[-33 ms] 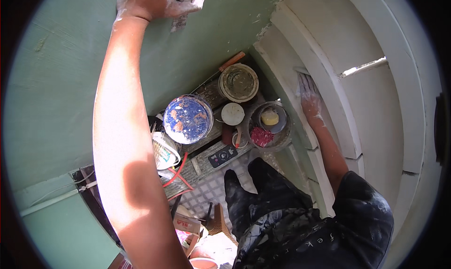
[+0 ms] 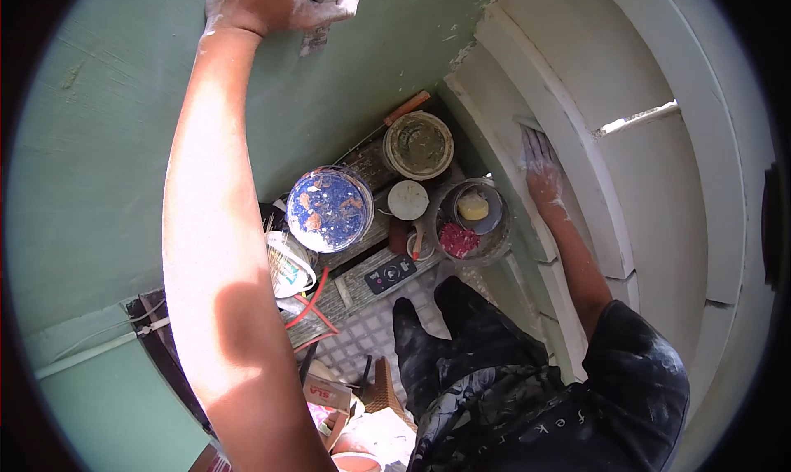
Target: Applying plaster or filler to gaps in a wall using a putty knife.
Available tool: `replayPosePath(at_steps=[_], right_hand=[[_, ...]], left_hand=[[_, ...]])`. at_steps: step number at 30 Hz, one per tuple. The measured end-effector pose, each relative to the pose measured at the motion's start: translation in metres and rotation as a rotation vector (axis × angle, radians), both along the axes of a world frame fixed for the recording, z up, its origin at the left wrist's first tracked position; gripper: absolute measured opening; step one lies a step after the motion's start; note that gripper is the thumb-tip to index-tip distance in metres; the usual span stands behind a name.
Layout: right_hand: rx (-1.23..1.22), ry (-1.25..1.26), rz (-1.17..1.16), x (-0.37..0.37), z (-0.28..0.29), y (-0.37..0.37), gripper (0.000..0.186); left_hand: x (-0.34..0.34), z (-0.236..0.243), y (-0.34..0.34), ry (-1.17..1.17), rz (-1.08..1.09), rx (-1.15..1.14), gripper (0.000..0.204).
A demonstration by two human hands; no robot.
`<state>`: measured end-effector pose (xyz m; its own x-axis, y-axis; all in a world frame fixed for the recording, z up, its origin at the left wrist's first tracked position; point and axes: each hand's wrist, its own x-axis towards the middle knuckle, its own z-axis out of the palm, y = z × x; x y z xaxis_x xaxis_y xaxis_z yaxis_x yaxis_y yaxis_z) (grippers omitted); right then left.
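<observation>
Head view: we see nothing shifted since the earlier picture, so our work stands unchanged. Beside the smooth green wall curve matte white panels; below sits a round, crusted blue bucket. Our right hand lies flat, fingers outstretched, apparently empty; our left hand grips a smeared scraper-like tool before the wall.

Black short-sleeved shirt, small pale lettering, right sleeve whitened by powdery smears. Dark trousers, streaked and speckled white. Both forearms bare. Left grip and right grip ungloved, patched with white residue.
</observation>
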<state>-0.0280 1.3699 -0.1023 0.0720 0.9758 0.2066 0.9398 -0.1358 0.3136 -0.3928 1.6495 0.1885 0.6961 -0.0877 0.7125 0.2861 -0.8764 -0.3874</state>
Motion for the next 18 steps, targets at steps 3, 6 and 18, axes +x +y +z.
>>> replayPosePath(at_steps=[3,6,18], right_hand=[[0.133,-0.085,0.018,0.033,-0.048,0.029,0.057],[0.368,-0.512,0.04,0.117,-0.102,0.095,0.056],[0.122,-0.045,-0.042,0.022,-0.092,-0.002,0.049]], left_hand=[[0.009,-0.001,0.004,0.002,-0.006,-0.009,0.034],[0.025,0.003,0.007,-0.035,-0.071,-0.021,0.033],[0.005,0.005,-0.004,0.088,0.034,-0.022,0.032]])
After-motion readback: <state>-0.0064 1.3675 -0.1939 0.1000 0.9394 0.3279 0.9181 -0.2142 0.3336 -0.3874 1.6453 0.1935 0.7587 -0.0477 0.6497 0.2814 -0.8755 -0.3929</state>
